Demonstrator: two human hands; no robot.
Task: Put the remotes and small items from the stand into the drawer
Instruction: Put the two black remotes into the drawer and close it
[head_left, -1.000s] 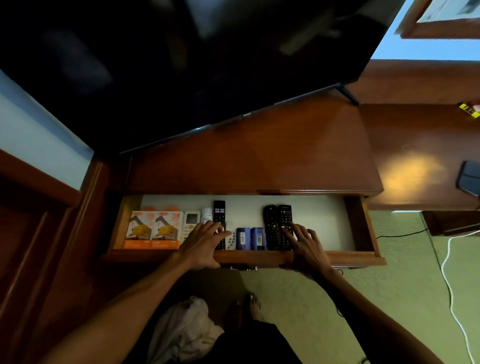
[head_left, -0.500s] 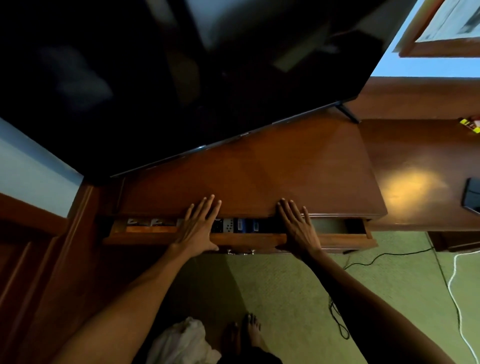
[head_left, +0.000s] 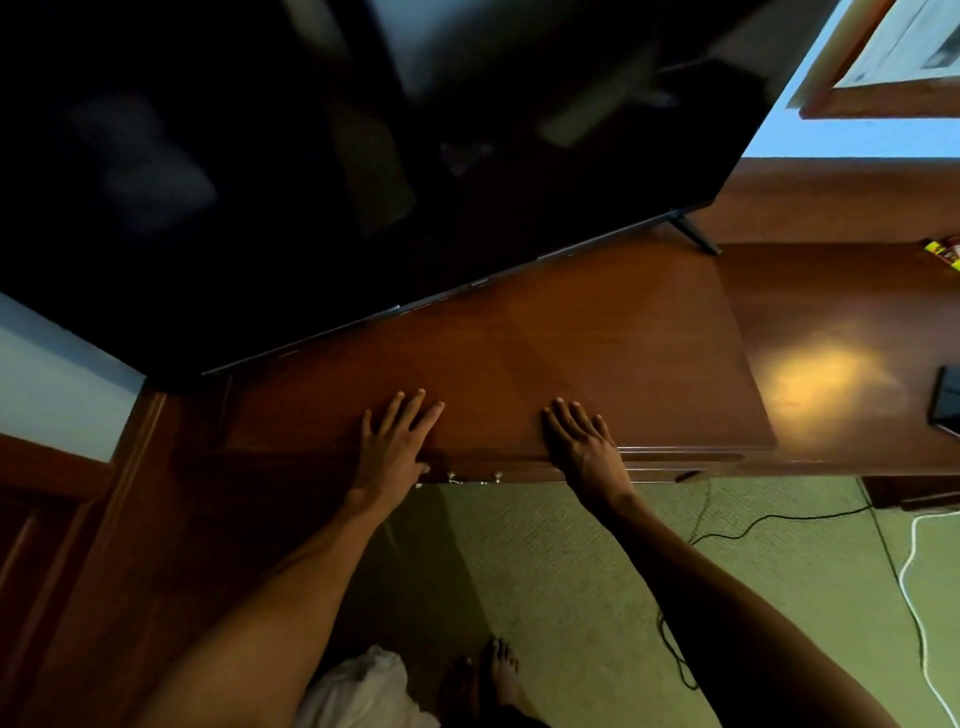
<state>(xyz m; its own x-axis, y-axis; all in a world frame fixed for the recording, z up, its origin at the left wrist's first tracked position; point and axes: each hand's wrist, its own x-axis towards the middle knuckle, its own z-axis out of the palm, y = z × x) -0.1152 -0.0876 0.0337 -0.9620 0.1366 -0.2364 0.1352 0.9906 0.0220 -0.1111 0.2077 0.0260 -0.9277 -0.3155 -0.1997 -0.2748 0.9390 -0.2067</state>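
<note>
Both hands lie flat and spread, grasping nothing: the left hand (head_left: 395, 441) and right hand (head_left: 579, 441) rest on the front edge of the stand's surface (head_left: 545, 353), palms against the drawer (head_left: 519, 470), which sits just at their 6 o'clock. Its long axis runs 9 to 3 o'clock, apparently pushed fully in; remotes are hidden.

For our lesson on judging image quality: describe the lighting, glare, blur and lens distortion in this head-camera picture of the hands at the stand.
Head view: dim overall; a warm yellow glare patch shines on the wooden top; the television screen holds smeared, blurred reflections; wide-angle distortion tilts the stand edges; the left hand and right hand stay fairly sharp, though shaded.
</note>
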